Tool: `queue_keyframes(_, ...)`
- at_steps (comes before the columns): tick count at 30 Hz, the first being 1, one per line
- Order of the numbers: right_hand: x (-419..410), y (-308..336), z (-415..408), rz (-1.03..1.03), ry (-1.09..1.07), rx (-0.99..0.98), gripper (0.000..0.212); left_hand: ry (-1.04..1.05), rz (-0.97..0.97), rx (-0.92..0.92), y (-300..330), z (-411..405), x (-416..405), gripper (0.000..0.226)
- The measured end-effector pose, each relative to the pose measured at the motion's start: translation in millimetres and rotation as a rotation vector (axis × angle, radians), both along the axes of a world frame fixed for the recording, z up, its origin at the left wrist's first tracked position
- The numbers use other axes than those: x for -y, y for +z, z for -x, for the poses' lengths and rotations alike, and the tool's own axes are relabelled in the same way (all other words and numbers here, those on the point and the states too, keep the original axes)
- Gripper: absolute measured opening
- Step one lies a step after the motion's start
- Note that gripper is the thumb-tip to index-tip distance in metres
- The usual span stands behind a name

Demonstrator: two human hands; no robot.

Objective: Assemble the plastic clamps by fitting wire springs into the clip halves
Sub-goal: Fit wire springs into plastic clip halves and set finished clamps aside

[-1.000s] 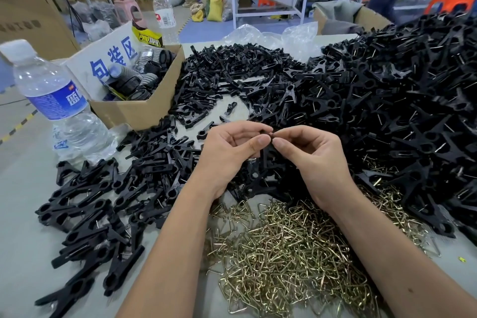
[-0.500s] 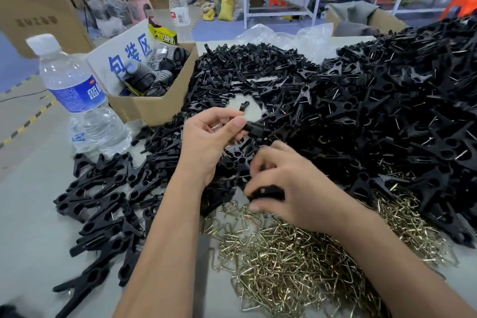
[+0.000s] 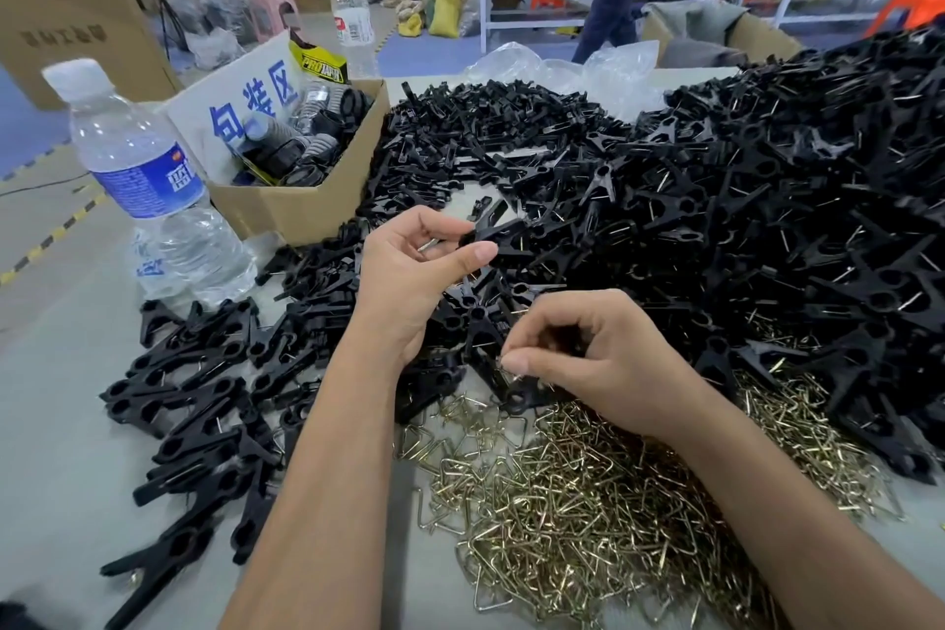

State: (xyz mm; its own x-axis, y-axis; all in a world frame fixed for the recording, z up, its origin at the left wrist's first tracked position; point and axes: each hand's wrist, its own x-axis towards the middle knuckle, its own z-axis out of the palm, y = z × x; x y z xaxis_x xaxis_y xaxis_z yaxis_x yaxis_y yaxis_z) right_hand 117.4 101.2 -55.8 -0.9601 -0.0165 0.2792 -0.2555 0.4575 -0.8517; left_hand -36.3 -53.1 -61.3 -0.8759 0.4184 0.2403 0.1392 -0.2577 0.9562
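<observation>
My left hand (image 3: 414,271) pinches a black plastic clip half (image 3: 493,233) between thumb and fingers, raised over the table's middle. A short bit of wire shows by its fingers. My right hand (image 3: 588,358) is lower and to the right, fingers curled, thumb and forefinger pinched over black clips at the edge of the brass wire spring heap (image 3: 588,491). What it pinches is hidden. A huge pile of black clip halves (image 3: 741,220) fills the right and back. Assembled black clamps (image 3: 194,394) lie at the left.
A water bottle (image 3: 148,179) stands at the left, next to an open cardboard box (image 3: 301,210) of black parts. A second bottle (image 3: 353,23) stands behind the box. Clear plastic bags (image 3: 562,67) lie at the table's far edge. A person walks beyond.
My hands, joined a second ago, have parted. The left hand lifted away with a clip half; the right hand dropped to the clips beside the spring heap. The view shifted left.
</observation>
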Motion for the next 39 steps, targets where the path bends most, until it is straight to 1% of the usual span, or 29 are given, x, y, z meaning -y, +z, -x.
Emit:
queue_keyframes(2,-1,-1,2,0.035,-0.054,-0.029,0.006,-0.005,-0.001,0.004,1,0,1,0.027)
queue_keyframes(5,-7,-5,4,0.258,-0.158,-0.091,0.013,-0.035,-0.001,-0.025,1,-1,1,0.028)
queue_keyframes(8,-16,-7,6,0.407,-0.316,-0.131,0.023,-0.067,0.020,-0.067,2,-3,1,0.030)
queue_keyframes(9,-19,-9,7,0.443,-0.357,-0.132,0.021,-0.082,0.033,-0.088,2,-4,1,0.031)
queue_keyframes(12,-21,-11,9,0.491,-0.444,-0.138,0.005,-0.164,0.030,-0.119,4,-9,0,0.031)
queue_keyframes(14,-21,-12,9,0.504,-0.462,-0.155,0.003,-0.219,0.037,-0.134,5,-13,-3,0.033)
queue_keyframes(17,-21,-11,9,0.474,-0.457,-0.175,0.002,-0.269,0.054,-0.153,5,-17,-8,0.035)
queue_keyframes(20,-20,-11,9,0.425,-0.463,-0.179,0.006,-0.301,0.069,-0.144,5,-22,-12,0.037)
queue_keyframes(24,-20,-11,7,0.448,-0.490,-0.166,0.013,-0.299,0.103,-0.164,5,-25,-15,0.037)
queue_keyframes(28,-18,-10,6,0.459,-0.505,-0.172,0.016,-0.304,0.108,-0.150,7,-28,-16,0.036)
queue_keyframes(31,-16,-5,4,0.607,-0.422,-0.159,0.018,-0.316,0.080,-0.145,8,-29,-17,0.035)
queue_keyframes(36,-18,-2,6,0.895,-0.300,-0.028,0.024,-0.315,0.050,-0.133,8,-33,-21,0.038)
queue_keyframes(37,-19,-2,6,0.938,-0.263,0.014,0.027,-0.319,0.039,-0.118,9,-34,-22,0.039)
queue_keyframes(39,-21,-2,5,0.970,-0.161,0.117,0.041,-0.333,0.018,-0.090,8,-35,-23,0.040)
